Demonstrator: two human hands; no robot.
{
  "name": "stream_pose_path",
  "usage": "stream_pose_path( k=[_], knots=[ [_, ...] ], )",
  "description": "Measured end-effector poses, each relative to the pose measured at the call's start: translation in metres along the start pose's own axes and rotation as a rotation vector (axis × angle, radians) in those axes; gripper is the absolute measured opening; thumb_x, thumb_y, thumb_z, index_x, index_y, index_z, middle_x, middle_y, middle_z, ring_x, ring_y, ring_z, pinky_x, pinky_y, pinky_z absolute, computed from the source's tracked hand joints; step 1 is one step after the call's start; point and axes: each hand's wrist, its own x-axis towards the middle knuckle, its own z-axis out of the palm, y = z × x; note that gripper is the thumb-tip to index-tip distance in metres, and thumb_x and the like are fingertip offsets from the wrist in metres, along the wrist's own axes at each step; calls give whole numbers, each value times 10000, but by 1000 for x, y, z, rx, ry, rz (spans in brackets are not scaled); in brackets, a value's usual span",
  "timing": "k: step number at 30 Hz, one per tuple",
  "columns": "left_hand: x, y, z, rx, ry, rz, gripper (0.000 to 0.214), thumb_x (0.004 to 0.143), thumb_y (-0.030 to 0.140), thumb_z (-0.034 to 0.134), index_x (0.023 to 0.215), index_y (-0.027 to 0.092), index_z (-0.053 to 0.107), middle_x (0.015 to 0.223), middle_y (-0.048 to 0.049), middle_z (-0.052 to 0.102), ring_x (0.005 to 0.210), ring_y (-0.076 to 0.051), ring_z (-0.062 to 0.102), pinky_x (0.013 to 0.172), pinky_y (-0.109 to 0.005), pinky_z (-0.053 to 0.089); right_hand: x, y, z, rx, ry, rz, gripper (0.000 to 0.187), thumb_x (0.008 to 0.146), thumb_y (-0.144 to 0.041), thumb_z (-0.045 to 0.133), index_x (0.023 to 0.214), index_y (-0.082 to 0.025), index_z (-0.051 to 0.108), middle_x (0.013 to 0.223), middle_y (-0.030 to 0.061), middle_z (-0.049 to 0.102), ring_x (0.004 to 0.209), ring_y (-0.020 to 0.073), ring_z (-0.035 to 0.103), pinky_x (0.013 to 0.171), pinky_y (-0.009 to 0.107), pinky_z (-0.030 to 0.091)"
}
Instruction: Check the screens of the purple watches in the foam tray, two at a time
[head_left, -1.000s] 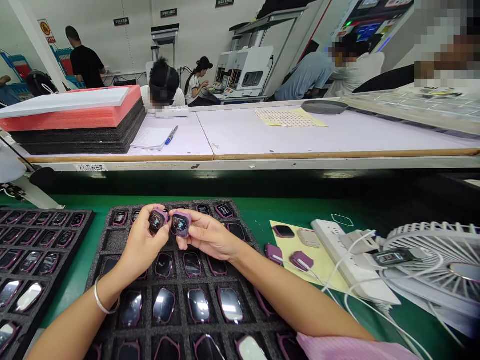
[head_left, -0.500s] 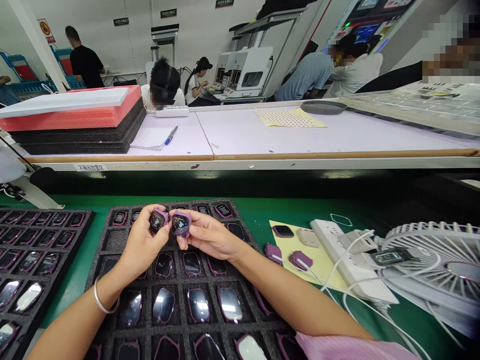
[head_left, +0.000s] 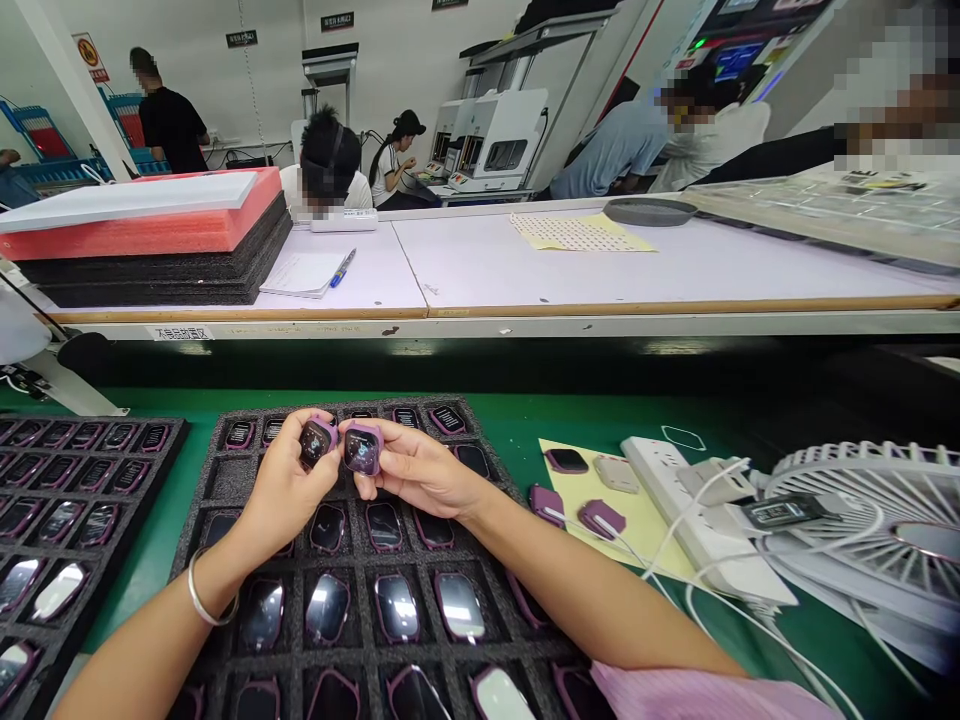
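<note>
My left hand [head_left: 289, 490] is closed on a purple-cased smartwatch [head_left: 318, 440] without straps, its dark screen lit with small marks. Right beside it, my right hand [head_left: 424, 468] grips a second purple smartwatch [head_left: 363, 448] between thumb and fingers, its screen also lit. Both watches face me, side by side, above a black foam tray [head_left: 225, 482]. Several purple watch bodies lie in the tray's compartments, among them one with a reflective screen [head_left: 397, 608]. My forearms hide part of the tray.
At left stands another foam tray [head_left: 161, 470] of watches. On the right, a yellow sheet [head_left: 660, 540] bears purple chargers or cases [head_left: 602, 519] with white cables, near a power strip [head_left: 705, 520] and a white fan [head_left: 885, 540]. Foam sheets [head_left: 150, 235] are stacked on the shelf; several people sit beyond.
Both hands stay almost still with the two watches. The lit display on the right-hand watch looks slightly different.
</note>
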Motion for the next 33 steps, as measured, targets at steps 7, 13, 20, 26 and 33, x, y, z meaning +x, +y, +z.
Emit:
stream_pose_path(
  k=[7,13,20,26,33],
  knots=[
    [0,2,0,-20,-1,-12,279,827,297,618,1084,206,555,999,-32,623,944,-173,594,873,-307,473,0,-1,1,0,2,-9,499,831,-352,797,1253,-171,602,809,8,709,728,131,673,730,276,476],
    [1,0,-1,-1,-17,-31,292,813,277,619,1090,202,566,1017,-31,626,965,-177,591,896,-317,457,0,0,-1,10,-17,1,488,828,-339,803,1247,-176,614,794,9,722,725,124,681,725,258,483],
    [8,-3,-2,-193,3,-216,463,765,354,711,1164,174,561,1010,-35,639,726,-119,570,657,-259,468,6,-1,-3,14,181,15,482,855,-302,748,1296,-190,590,934,48,724,821,168,699,739,301,504],
    [9,-4,-2,-413,-30,-325,668,798,551,682,1302,141,524,799,-7,640,513,-83,526,476,-220,396,9,-3,-7,-30,359,9,367,859,-291,711,1198,-202,604,1003,68,739,705,144,686,649,271,480],
    [9,-5,-3,-501,-38,-289,513,797,414,726,1240,187,599,1010,-41,675,655,-129,691,621,-269,552,5,-5,-5,-187,351,-56,296,823,-275,745,1097,-220,647,1037,33,693,656,99,631,631,264,465]
  ],
)
